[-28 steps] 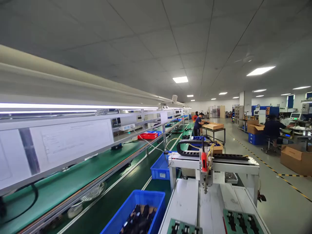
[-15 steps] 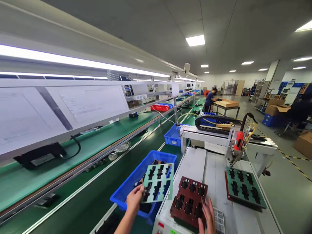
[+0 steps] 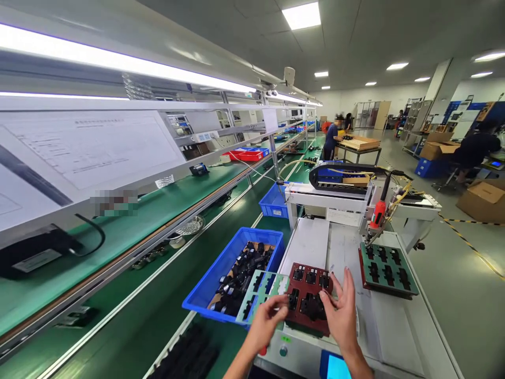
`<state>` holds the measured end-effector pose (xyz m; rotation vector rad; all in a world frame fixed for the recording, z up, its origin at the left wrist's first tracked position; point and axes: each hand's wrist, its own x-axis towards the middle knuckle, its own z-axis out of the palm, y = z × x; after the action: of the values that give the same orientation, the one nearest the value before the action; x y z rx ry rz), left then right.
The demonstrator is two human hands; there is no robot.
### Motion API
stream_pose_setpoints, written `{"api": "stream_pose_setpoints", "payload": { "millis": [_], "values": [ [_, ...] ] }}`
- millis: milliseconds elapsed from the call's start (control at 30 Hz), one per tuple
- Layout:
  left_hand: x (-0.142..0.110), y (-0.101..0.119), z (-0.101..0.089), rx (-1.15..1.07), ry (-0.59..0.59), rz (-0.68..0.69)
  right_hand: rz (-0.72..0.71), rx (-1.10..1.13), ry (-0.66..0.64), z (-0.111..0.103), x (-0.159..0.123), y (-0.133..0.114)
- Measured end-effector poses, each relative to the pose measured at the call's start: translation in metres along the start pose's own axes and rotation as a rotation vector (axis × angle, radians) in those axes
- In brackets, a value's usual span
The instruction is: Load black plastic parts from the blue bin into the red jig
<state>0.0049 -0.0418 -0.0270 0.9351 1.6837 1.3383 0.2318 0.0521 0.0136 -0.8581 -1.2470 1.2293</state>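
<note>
Plate [image 3: 259,298], green with cut-outs, has left the left hand [image 3: 264,323] — it lies over the near-right corner of the blue bin [image 3: 219,271], seemingly freeing both hands for black parts [image 3: 311,306] in the red fixture [image 3: 305,288], at the near-left corner of the machine bed [image 3: 381,321]. Left fingers half curled, right hand [image 3: 342,310] spread wider; whether either grips, I cannot tell.

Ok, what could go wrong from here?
The green plate lies over the edge of the blue bin, so a nudge from the left hand might tip it in. That hand and the right hand are close over black parts in the red tray; either could knock one crooked.
</note>
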Motion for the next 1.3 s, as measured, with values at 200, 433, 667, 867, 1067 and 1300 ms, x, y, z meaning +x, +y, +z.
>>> {"api": "stream_pose_setpoints", "payload": {
  "millis": [200, 433, 667, 867, 1067, 1300],
  "values": [
    [-0.046, 0.040, 0.070, -0.344, -0.382, -0.009, 0.131, 0.243, -0.039, 0.003, 0.000, -0.046],
    [-0.076, 0.059, 0.081, -0.702, -0.479, -0.173, 0.152, 0.257, -0.105, -0.005, -0.022, -0.052],
    [-0.082, 0.062, 0.069, -0.545, -0.174, 0.034, 0.100, 0.215, 0.023, -0.016, -0.038, -0.057],
    [-0.083, 0.065, 0.065, -0.508, -0.148, 0.075, 0.331, 0.336, -0.139, -0.012, -0.051, -0.060],
    [-0.087, 0.066, 0.068, -0.559, -0.201, 0.090, 0.341, 0.279, -0.095, -0.003, -0.062, -0.059],
    [-0.088, 0.064, 0.069, -0.574, -0.207, 0.098, 0.311, 0.231, -0.086, -0.002, -0.062, -0.067]
  ]
}}
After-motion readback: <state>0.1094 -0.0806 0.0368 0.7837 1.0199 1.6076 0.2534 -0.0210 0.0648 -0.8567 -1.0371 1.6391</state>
